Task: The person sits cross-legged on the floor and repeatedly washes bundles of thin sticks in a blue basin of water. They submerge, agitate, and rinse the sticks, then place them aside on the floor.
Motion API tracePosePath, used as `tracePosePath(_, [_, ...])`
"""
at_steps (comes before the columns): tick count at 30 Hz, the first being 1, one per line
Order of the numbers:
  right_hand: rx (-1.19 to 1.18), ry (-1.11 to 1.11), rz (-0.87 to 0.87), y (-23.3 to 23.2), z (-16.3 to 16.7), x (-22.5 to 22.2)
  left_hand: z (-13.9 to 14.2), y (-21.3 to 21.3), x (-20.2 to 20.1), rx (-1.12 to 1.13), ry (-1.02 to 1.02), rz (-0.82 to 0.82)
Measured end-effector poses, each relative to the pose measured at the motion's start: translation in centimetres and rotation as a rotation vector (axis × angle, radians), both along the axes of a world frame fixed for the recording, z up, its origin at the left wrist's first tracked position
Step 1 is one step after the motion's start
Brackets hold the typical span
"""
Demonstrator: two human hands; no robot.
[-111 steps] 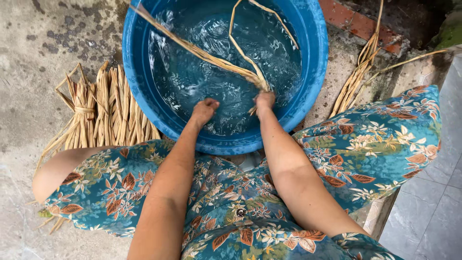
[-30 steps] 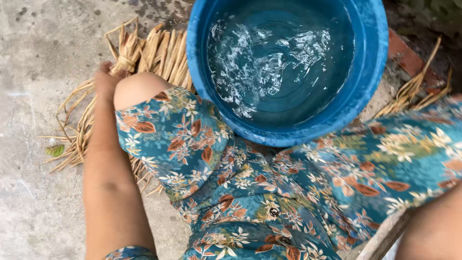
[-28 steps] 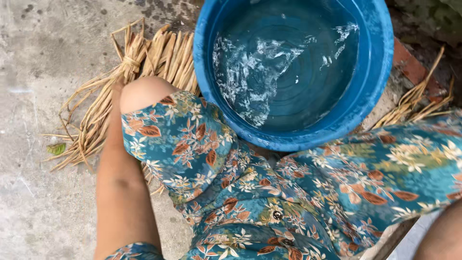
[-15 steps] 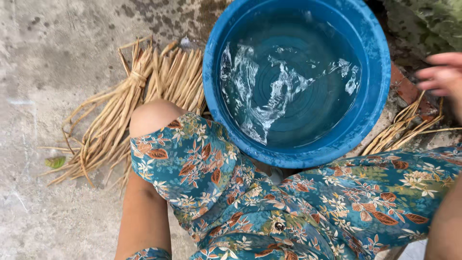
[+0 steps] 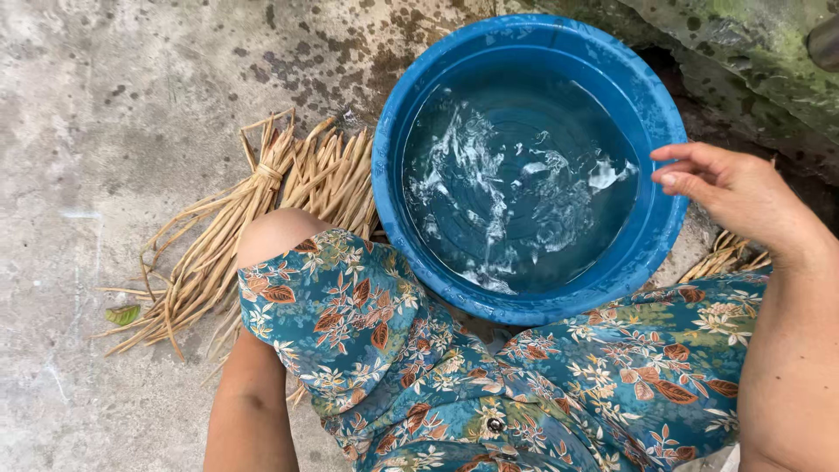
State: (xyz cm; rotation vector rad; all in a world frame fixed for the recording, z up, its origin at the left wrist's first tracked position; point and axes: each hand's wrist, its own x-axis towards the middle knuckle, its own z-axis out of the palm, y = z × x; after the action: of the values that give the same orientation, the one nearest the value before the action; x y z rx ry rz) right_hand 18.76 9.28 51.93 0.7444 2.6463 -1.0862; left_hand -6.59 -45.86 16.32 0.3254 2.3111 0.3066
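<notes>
A round blue plastic basin [image 5: 524, 35] holds rippling water [image 5: 516, 183] and nothing else that I can see. My right hand [image 5: 743, 197] hovers at the basin's right rim, fingers loosely apart and pointing left, holding nothing. A tied bundle of dry tan straw stalks [image 5: 253, 201] lies on the concrete left of the basin, partly behind my bent left knee [image 5: 275, 240]. My left hand is out of sight; only a bare limb [image 5: 249, 411] shows at the lower left under my floral dress [image 5: 437, 385].
More straw stalks [image 5: 725, 258] poke out under my right wrist beside the basin. A mossy stone edge [image 5: 752, 44] rises behind the basin at the upper right. A small green leaf [image 5: 122, 315] lies on the stained concrete floor [image 5: 114, 105].
Earlier both hands worked straw strands in the water; those strands are gone. My left hand then reached the straw bundle and left view. My right hand has come in at the right rim.
</notes>
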Motion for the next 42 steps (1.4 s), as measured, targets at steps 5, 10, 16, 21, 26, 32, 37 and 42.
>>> tracePosePath(5, [0.084,-0.068,0.036,-1.4,0.7,-0.8,1.2,0.0,0.6,-0.014,-0.007,-0.016])
tracePosePath(10, [0.047,-0.045,0.048,-2.2,1.1,-1.3,1.9,0.2,1.0,-0.031,-0.015,-0.043])
tracePosePath(16, [0.084,-0.112,0.112,-1.9,0.6,-1.2,2.0,-0.5,0.0,-0.031,-0.022,-0.082])
tracePosePath(21, [0.114,-0.119,0.081,-1.7,0.7,-0.7,3.6,-2.8,-2.8,0.015,-0.005,-0.123])
tracePosePath(26, [0.109,-0.143,0.074,-1.9,0.9,-0.7,7.7,-6.8,-6.0,0.141,0.015,-0.126])
tracePosePath(32, [0.114,-0.146,0.103,-2.2,1.1,-1.6,16.5,-10.3,-8.3,0.357,-0.077,0.117])
tracePosePath(37, [0.080,-0.123,0.108,-2.4,1.2,-2.3,23.7,-7.6,-8.5,0.460,-0.117,0.109])
tracePosePath(42, [0.094,-0.120,0.125,-2.6,1.4,-2.6,32.3,-2.3,-6.9,0.465,0.034,0.149])
